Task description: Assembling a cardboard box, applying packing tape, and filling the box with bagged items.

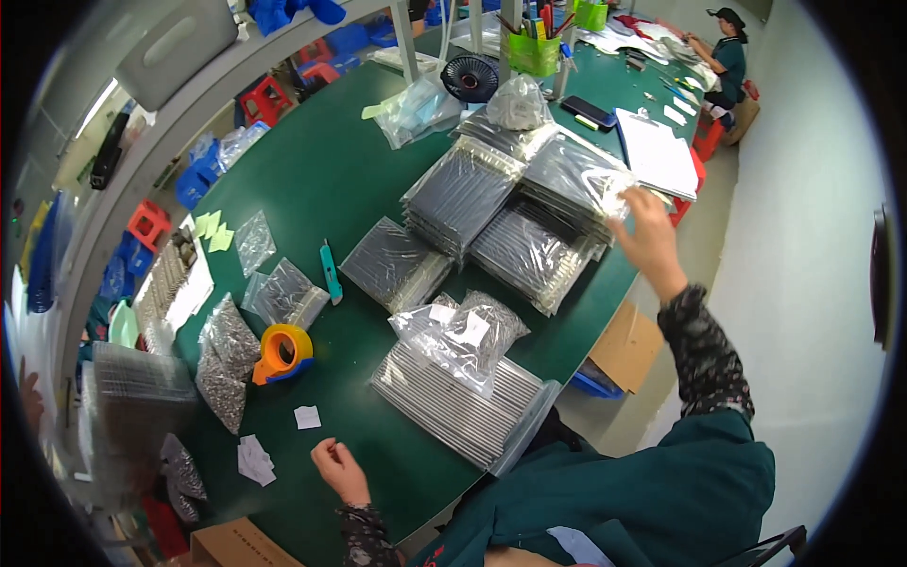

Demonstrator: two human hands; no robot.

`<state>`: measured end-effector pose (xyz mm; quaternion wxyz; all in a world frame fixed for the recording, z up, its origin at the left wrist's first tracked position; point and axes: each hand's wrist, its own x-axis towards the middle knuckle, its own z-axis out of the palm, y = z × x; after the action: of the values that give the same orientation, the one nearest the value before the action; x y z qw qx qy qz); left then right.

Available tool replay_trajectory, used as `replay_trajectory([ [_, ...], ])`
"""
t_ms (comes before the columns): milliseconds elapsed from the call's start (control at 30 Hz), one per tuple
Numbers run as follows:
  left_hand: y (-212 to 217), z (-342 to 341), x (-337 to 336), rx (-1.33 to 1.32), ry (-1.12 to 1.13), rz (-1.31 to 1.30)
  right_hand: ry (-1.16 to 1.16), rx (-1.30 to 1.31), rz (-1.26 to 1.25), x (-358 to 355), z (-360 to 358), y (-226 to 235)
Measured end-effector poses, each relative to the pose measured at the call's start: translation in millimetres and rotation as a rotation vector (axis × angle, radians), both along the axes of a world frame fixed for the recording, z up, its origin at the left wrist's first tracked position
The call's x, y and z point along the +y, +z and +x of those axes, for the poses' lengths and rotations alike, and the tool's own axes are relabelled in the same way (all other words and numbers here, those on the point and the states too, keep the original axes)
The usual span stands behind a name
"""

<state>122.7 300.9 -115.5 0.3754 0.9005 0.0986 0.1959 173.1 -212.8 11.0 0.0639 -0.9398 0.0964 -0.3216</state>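
Observation:
My right hand (650, 238) is at the right edge of a stack of clear plastic packs (576, 175) filled with grey rods. Its thumb and fingers are apart, and the fingertips meet the shiny wrapping. Low on the green table, my left hand (342, 472) has its fingers curled in, with nothing seen in them. A small white paper slip (307, 417) lies just beyond it. Between my hands, a tray of grey rods (453, 402) sits at the near edge. A clear bag of small metal parts (487, 331) rests partly on those rods.
An orange tape dispenser (282, 353), a teal utility knife (330, 271) and a bulging bag of parts (227, 364) are at the left. A black fan (470, 77), a phone (588, 114) and a clipboard (657, 154) stand farther back. Another person (729, 61) sits at the far end.

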Motion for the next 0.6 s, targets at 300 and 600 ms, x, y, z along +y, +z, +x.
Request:
replay_trajectory([
  [300,77,65,-277,0.271,-0.806,-0.731,-0.177,0.430,0.083,-103,86,-22],
  [600,54,141,-417,0.813,-0.767,-1.315,-0.094,0.384,0.368,-98,53,-26],
])
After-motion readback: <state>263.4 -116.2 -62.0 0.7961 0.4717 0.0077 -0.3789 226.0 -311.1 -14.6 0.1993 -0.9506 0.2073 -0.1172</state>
